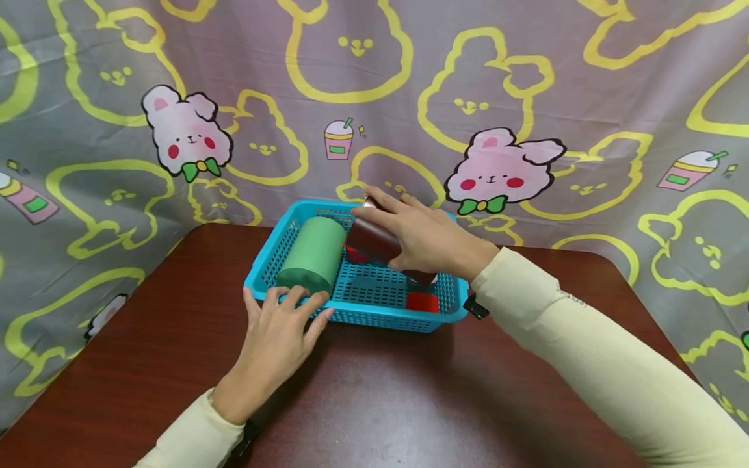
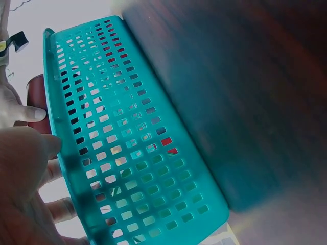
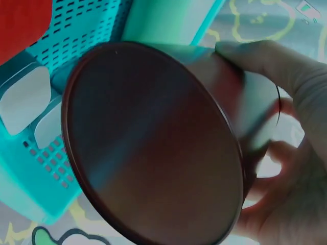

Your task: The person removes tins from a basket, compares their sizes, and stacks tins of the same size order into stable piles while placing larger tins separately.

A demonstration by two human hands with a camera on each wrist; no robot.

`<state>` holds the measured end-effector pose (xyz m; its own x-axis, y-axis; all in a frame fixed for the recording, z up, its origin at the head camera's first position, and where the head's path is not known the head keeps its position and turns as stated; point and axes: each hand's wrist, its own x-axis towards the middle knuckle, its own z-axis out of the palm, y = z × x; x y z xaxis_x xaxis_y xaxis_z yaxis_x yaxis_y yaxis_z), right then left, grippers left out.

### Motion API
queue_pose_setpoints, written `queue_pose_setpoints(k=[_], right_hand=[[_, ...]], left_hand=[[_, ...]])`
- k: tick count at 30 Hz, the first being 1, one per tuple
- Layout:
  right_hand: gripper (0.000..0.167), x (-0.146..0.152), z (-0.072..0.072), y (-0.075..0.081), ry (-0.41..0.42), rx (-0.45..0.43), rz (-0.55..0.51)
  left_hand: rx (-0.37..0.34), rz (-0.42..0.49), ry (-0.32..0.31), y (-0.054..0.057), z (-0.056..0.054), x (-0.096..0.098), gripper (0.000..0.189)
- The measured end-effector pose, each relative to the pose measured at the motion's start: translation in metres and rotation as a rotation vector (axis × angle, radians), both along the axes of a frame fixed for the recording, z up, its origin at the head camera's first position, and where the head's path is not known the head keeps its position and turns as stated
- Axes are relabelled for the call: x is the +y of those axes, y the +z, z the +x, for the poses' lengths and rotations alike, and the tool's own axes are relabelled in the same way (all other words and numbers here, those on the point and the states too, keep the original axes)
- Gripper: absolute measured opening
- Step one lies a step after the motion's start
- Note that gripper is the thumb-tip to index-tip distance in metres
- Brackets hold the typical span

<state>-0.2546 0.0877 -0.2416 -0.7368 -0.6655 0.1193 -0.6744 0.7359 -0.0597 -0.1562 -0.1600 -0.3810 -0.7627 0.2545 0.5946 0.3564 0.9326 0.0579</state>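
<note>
My right hand [image 1: 430, 240] grips a dark brown cylindrical container [image 1: 374, 239], tilted over the middle and right of a blue perforated plastic basket [image 1: 380, 312]. In the right wrist view the container's round, flat end [image 3: 153, 143] faces the camera, with the thumb and fingers around its side. On the basket's front rim, towards the left, my left hand [image 1: 277, 335] holds on with fingers bent over the edge. Just beyond those fingertips, a large green cylinder [image 1: 316, 253] lies on its side in the basket's left part.
A red piece [image 1: 422, 302] lies in the basket's front right corner, and another red item [image 1: 355, 255] shows beside the green cylinder. Pale-faced blocks [image 3: 25, 99] also sit in the basket. The dark wooden table [image 1: 374, 396] meets a patterned curtain [image 1: 386, 110] behind.
</note>
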Motion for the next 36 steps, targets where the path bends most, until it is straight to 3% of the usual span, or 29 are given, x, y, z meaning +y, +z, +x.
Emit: queue_pose_setpoints(k=[10, 20, 26, 36], right_hand=[[0.100, 0.040, 0.001, 0.001, -0.127, 0.118, -0.190], [0.097, 0.080, -0.009, -0.013, -0.309, 0.246, -0.345], [0.093, 0.095, -0.016, -0.027, -0.385, 0.316, -0.449], [0.093, 0.106, -0.032, -0.062, -0.471, 0.349, -0.572]], left_hand=[[0.002, 0.013, -0.005, -0.001, 0.001, 0.000, 0.031], [0.019, 0.020, -0.013, -0.001, 0.000, 0.000, 0.030], [0.028, 0.024, -0.017, -0.002, 0.000, 0.000, 0.030], [0.037, 0.024, -0.019, -0.003, -0.001, 0.001, 0.030]])
